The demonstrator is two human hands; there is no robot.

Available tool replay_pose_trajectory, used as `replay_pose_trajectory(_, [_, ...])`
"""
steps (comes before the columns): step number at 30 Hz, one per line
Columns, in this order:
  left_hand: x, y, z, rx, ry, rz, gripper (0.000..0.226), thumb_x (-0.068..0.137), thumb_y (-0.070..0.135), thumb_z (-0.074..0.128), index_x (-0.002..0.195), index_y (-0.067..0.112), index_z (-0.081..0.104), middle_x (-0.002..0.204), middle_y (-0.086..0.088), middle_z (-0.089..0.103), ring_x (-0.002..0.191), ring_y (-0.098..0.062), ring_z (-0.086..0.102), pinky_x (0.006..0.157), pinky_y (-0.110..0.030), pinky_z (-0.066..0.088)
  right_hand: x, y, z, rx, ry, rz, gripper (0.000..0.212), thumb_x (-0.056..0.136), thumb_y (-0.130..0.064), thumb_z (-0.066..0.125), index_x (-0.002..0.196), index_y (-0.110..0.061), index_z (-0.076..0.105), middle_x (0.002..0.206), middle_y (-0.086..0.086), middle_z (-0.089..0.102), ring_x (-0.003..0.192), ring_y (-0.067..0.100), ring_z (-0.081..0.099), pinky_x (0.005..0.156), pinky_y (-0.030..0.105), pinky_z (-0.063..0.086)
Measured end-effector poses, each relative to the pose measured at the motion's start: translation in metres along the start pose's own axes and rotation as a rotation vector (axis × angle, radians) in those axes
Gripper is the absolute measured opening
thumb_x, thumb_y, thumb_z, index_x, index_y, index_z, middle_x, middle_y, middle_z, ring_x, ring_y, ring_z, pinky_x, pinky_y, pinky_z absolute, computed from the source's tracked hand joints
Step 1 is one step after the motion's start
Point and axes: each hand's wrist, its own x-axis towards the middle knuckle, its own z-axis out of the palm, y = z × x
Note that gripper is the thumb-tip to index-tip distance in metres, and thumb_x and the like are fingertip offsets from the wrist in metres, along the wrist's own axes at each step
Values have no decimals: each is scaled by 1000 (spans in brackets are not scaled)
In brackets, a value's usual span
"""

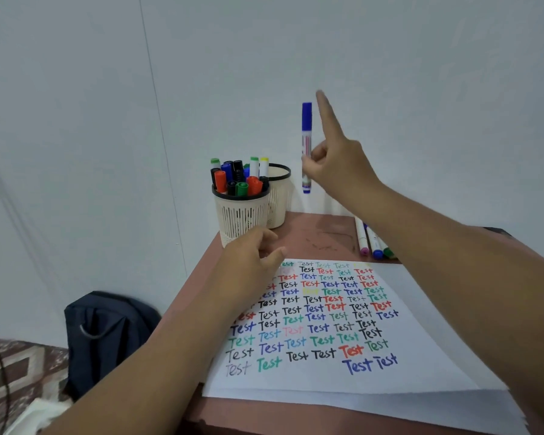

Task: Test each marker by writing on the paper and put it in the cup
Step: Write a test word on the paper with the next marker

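Observation:
My right hand [333,161] is raised above the table's far end and pinches a capped blue marker [307,127] upright, with the index finger pointing up. My left hand [252,262] rests with loosely curled fingers at the top left corner of the paper [421,350], just in front of the cup [241,215]. That cream mesh cup is packed with several capped markers. The paper is covered with rows of "Test" in many colours.
A second cream cup [280,196] stands behind the first one, against the wall. Three markers [372,240] lie at the table's far right edge. A dark backpack [107,337] sits on the floor left of the brown table [321,233].

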Motion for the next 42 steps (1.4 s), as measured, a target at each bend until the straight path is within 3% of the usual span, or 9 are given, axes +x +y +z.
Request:
replay_pose_trajectory(10, [3, 0, 3, 2, -24, 33, 14, 96, 38, 64, 107, 39, 56, 95, 23, 60, 87, 9, 56, 68, -10, 40, 49, -2, 27, 154, 142, -4, 82, 92, -5, 63, 159, -31, 22, 56, -4, 58, 53, 3, 59, 60, 6, 43])
replay_pose_trajectory(13, [5, -2, 5, 3, -29, 38, 17, 95, 37, 65, 110, 36, 58, 96, 24, 62, 89, 10, 56, 73, -11, 43, 48, 2, 38, 165, 126, 13, 79, 94, -4, 63, 157, -29, 24, 56, -4, 58, 52, 1, 60, 56, 8, 45])
replay_pose_trajectory(18, [6, -5, 6, 10, -34, 53, 19, 95, 36, 65, 113, 35, 59, 99, 23, 62, 94, 8, 56, 79, -15, 46, 39, 13, 56, 71, 32, 29, 65, 95, -12, 66, 147, -31, 32, 70, 2, 70, 64, 13, 68, 69, 31, 58])
replay_pose_trajectory(20, [7, -5, 7, 24, -29, 60, 21, 94, 37, 65, 114, 35, 59, 101, 21, 62, 95, 7, 56, 80, -16, 46, 38, 17, 58, 56, -10, 44, 60, 94, -15, 68, 143, -33, 38, 73, -3, 71, 69, 11, 69, 71, 32, 58])
replay_pose_trajectory(24, [7, -5, 7, 36, -31, 63, 22, 94, 37, 66, 115, 35, 58, 102, 20, 62, 96, 5, 56, 81, -17, 47, 35, 23, 57, 43, -45, 75, 29, 98, -26, 64, 127, -28, 58, 83, -7, 70, 81, 9, 65, 77, 32, 56])
replay_pose_trajectory(30, [5, -4, 6, 37, -46, 72, 25, 94, 38, 66, 117, 35, 57, 102, 21, 62, 94, 7, 56, 80, -16, 47, 24, 31, 30, -10, -91, 83, 23, 100, -29, 62, 123, -26, 64, 93, -9, 68, 89, 13, 65, 79, 30, 52])
replay_pose_trajectory(33, [6, -3, 6, 58, -64, 89, 31, 93, 40, 66, 122, 33, 57, 103, 21, 61, 95, 5, 56, 81, -19, 49, 17, 39, 4, -148, -235, 111, 20, 101, -19, 58, 116, -26, 70, 96, -10, 67, 86, 9, 63, 81, 29, 50])
replay_pose_trajectory(36, [5, -2, 5, 95, -70, 103, 40, 93, 43, 65, 130, 35, 53, 102, 22, 55, 93, 6, 52, 73, -15, 42, 7, 45, -18, -346, -448, 121, 22, 101, -14, 60, 110, -28, 75, 108, -8, 69, 103, 12, 64, 92, 28, 51])
replay_pose_trajectory(42, [3, -3, 5, 106, -70, 116, 51, 91, 47, 66, 137, 36, 48, 104, 20, 54, 95, 5, 51, 73, -18, 42, -25, 55, -42, -508, -791, 197, 23, 101, -22, 62, 119, -32, 74, 125, -11, 64, 110, 10, 56, 89, 26, 41])
